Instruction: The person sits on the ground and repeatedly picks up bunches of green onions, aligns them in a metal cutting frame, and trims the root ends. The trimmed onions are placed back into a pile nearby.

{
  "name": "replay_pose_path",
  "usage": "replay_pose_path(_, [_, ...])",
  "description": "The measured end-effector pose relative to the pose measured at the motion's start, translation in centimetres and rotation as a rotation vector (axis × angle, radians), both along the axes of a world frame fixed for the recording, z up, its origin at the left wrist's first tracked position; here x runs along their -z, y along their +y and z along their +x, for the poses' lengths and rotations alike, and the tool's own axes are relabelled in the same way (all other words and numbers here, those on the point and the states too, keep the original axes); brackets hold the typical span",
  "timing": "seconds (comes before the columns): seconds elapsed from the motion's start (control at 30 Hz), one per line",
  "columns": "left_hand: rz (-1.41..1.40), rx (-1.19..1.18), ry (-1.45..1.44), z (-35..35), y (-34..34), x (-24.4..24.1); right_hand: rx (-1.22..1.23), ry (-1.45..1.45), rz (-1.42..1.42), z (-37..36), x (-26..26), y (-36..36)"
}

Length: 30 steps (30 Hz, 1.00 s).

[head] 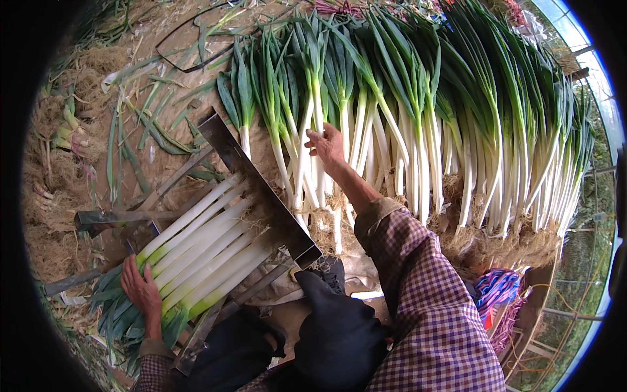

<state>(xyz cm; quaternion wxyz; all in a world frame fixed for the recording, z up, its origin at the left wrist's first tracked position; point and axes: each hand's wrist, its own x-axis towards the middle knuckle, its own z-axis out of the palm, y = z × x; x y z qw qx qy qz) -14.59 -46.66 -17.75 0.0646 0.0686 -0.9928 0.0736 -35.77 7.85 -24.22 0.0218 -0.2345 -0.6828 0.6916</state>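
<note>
My left hand [142, 289] rests at the lower left on a bundle of leeks [205, 245], where the white stalks turn green. Their root ends lie against a dark metal plate [259, 186] of a metal frame [169, 179]. My right hand [327, 146] reaches up to the long row of leeks [421, 147] and is at the white stalk of one leek [317, 108]; its fingers are partly bent, and whether they grip the stalk cannot be told. The row's green leaves point up in the view and its roots point down.
Cut leaves [152, 127] and a black loop of cord or hose [171, 61] lie on the soil at the upper left. Dry roots [68, 181] are heaped at the far left. Coloured ties [497, 294] hang at the lower right near a wooden board [534, 308].
</note>
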Motion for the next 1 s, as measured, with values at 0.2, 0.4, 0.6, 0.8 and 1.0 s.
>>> replay_pose_path(0.2, [0.0,0.01,-0.001,-0.3,0.0,0.0,0.062,-0.198,-0.168,1.9,3.7,-0.2])
replay_pose_path(0.4, [-0.006,0.006,0.005,-0.1,-0.4,0.5,0.098,-0.2,0.139,1.5,3.8,0.7])
replay_pose_path(0.6, [-0.006,0.009,0.002,-0.2,0.1,0.0,0.192,0.154,-0.006,-1.8,-1.4,3.4])
replay_pose_path(0.8, [-0.007,-0.009,0.001,0.0,-0.4,0.4,0.189,-0.097,0.115,-3.3,0.4,2.5])
replay_pose_path(1.0, [-0.001,-0.004,-0.016,-0.5,0.1,0.0,0.07,-0.285,0.49,-2.5,6.3,-1.1])
